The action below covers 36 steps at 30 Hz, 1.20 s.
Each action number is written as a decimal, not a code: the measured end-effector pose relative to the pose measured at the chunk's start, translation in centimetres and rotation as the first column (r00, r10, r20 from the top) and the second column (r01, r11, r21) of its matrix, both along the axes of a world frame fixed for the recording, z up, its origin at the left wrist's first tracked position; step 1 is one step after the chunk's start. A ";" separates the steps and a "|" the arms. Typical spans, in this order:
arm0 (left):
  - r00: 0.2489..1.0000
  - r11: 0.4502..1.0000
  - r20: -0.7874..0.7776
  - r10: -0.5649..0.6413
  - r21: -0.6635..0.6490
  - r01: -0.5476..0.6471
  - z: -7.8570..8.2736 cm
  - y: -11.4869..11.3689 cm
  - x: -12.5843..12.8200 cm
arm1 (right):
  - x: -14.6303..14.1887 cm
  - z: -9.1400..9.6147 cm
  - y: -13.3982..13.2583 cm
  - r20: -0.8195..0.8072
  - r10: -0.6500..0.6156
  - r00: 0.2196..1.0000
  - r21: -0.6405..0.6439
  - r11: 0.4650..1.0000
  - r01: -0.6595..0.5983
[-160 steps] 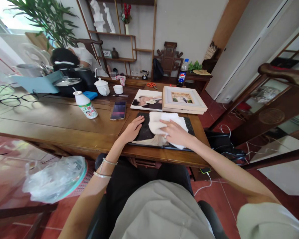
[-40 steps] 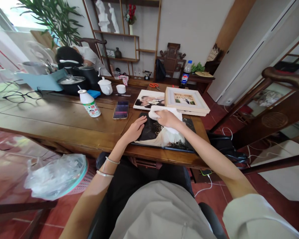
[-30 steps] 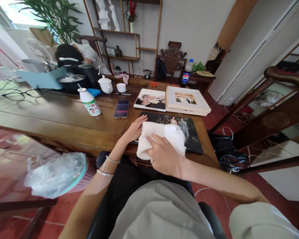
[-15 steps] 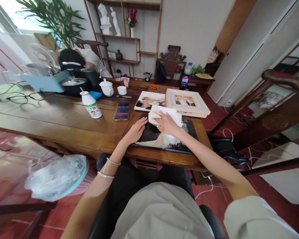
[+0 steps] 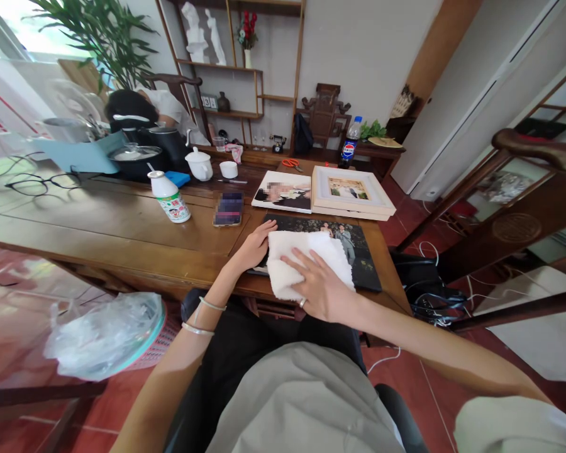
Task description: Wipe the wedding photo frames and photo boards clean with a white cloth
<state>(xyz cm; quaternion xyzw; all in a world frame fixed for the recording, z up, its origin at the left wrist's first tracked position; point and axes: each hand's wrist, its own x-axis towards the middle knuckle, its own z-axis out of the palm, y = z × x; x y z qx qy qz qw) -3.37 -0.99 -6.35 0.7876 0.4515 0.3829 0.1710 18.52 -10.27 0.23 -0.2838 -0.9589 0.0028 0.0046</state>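
Note:
A photo panel (image 5: 365, 264) with a dark background and a couple printed on it lies flat at the table's near edge. Bunched in my right hand (image 5: 323, 289) is a white cloth (image 5: 287, 251), pressed down onto the panel with the fingers laid across it. The cloth covers the panel's middle and lower part. My left hand (image 5: 255, 245) rests with stretched fingers on the panel's left edge, next to the cloth, and holds nothing. Behind the panel lie a white-edged photo print (image 5: 285, 192) and a cream picture frame (image 5: 351, 192).
Left of the panel are a phone (image 5: 228, 209) and a white bottle with a straw (image 5: 168, 196). Farther back stand a white teapot (image 5: 199, 165), a small cup (image 5: 229, 169), orange-handled scissors (image 5: 291, 163) and a cola bottle (image 5: 350, 145). Another person (image 5: 163, 110) leans down behind the pots.
My right hand has drawn the cloth toward me and slightly left over the panel, uncovering the couple at the top. The cloth is spread wider now. My left hand has stayed nearly still.

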 end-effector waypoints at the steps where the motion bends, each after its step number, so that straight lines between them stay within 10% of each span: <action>1: 1.000 1.000 0.003 -0.002 -0.001 0.002 0.0 0.0 0.0 | 0.2 0.2 0.8 -0.021 -0.002 1.000 -0.012 1.000 0.002; 11: 0.999 1.000 0.047 -0.001 -0.020 0.002 -0.4 0.6 -0.4 | 1.2 0.6 11.5 -0.054 -0.239 0.969 0.093 0.966 0.243; 25: 1.000 1.000 0.023 0.007 0.018 -0.007 -0.3 0.4 -0.3 | 1.2 -0.1 -0.8 -0.033 0.001 0.999 -0.017 1.000 -0.001; 36: 0.999 1.000 0.032 0.004 0.000 -0.004 -0.2 0.3 -0.1 | 3.5 0.1 11.7 -0.072 -0.300 0.951 0.105 0.946 0.307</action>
